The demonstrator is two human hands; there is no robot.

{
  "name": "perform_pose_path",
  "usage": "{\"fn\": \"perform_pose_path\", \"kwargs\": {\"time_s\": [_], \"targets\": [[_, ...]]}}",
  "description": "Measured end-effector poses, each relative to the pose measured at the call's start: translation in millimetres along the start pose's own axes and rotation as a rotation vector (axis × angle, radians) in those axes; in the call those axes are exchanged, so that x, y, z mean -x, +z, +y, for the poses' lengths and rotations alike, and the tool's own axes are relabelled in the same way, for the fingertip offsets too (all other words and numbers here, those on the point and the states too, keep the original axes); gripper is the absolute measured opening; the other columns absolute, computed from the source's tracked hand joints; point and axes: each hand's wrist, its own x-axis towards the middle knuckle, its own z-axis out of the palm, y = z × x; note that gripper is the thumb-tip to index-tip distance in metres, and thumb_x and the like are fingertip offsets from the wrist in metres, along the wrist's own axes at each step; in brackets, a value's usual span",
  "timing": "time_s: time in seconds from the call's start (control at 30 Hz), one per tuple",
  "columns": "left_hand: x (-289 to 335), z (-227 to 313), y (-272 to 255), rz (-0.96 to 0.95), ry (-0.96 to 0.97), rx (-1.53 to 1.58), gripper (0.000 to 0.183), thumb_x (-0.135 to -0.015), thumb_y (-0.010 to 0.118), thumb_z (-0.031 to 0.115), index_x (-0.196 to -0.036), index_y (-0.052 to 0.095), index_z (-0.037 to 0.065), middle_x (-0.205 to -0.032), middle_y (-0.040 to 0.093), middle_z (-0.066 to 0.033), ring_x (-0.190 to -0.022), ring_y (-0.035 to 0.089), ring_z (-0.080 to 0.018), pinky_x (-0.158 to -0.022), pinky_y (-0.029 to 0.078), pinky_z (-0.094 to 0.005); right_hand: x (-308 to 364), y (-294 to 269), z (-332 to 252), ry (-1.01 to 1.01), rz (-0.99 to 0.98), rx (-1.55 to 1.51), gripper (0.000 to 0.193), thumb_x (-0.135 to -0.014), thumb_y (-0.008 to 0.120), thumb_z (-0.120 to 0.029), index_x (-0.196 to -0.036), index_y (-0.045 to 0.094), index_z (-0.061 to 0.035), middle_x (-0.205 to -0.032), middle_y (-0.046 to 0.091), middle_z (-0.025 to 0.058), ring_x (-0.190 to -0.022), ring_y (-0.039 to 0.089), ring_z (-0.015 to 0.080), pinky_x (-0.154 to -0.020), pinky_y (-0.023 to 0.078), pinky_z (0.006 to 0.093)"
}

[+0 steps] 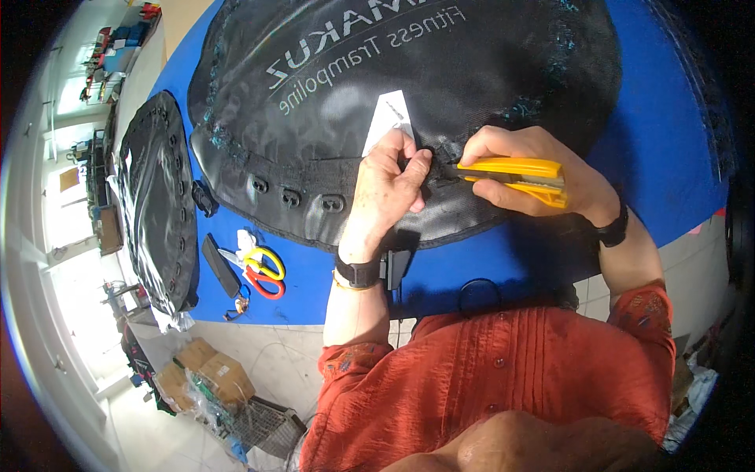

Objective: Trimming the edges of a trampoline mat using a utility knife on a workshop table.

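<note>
A large black trampoline mat [346,134] with pale lettering lies before me. Near its close edge, my left hand [388,177] pinches a black bit of the mat's border between thumb and fingers. A white paper card [389,118] sticks out beyond those fingers, flat over the mat. My right hand [543,169] grips a yellow stapler [527,177], whose jaw end points left toward the pinched spot, close beside my left fingertips. What lies between the jaws is too dark to make out. Black plastic hooks [333,203] line the border left of my left hand.
Scissors with yellow and red handles [266,271] rest on the blue table [307,303] at the left, beside a black strip [220,266]. Another black mat [157,212] lies farther left. Cardboard boxes [208,374] stand on the floor at lower left.
</note>
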Motion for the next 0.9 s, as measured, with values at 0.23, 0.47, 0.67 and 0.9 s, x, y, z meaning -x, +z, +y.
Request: {"fn": "perform_pose_path", "kwargs": {"time_s": [0.23, 0.47, 0.67, 0.9], "targets": [[-1, -4, -3, -0.038, 0.021, 0.024, 0.02, -0.098, 0.062, 0.011, -0.086, 0.048, 0.005, -0.063, 0.056, -0.0011, -0.049, 0.061, -0.0093, -0.045, 0.045, -0.0253, -1, 6, 4, -0.008, 0.167, -0.125, 0.021, -0.093, 0.069, -0.01, -0.111, 0.063, -0.0037, -0.089, 0.067, 0.0054, -0.079, 0.064, 0.0096, -0.073, 0.051, 0.0267], [-2, -10, -6, -0.095, 0.035, 0.057, 0.02, -0.1, 0.06, 0.007, -0.088, 0.044, 0.007, -0.069, 0.054, 0.0001, -0.052, 0.061, -0.01, -0.047, 0.045, -0.0228, -2, 6, 5, 0.013, 0.16, -0.081, 0.03, -0.096, 0.07, -0.021, -0.119, 0.06, -0.0059, -0.103, 0.069, 0.0075, -0.091, 0.07, 0.0163, -0.081, 0.054, 0.0278], [0, 0, -6, -0.098, 0.003, 0.002, 0.02, -0.099, 0.06, 0.006, -0.087, 0.044, 0.007, -0.07, 0.054, 0.0001, -0.053, 0.062, -0.0101, -0.048, 0.047, -0.0232, -3, 7, 7, 0.031, 0.155, -0.049, 0.031, -0.096, 0.069, -0.022, -0.121, 0.058, -0.0057, -0.1, 0.07, 0.0061, -0.086, 0.07, 0.0143, -0.077, 0.055, 0.0268], [0, -2, -7, -0.109, 0.033, 0.039, 0.02, -0.099, 0.061, 0.005, -0.087, 0.045, 0.007, -0.069, 0.053, 0.0006, -0.054, 0.062, -0.0101, -0.049, 0.047, -0.0237, -4, 12, 4, 0.052, 0.159, -0.106, 0.029, -0.096, 0.068, -0.015, -0.122, 0.058, -0.0049, -0.097, 0.07, 0.0044, -0.085, 0.07, 0.0116, -0.076, 0.054, 0.0237]]}}
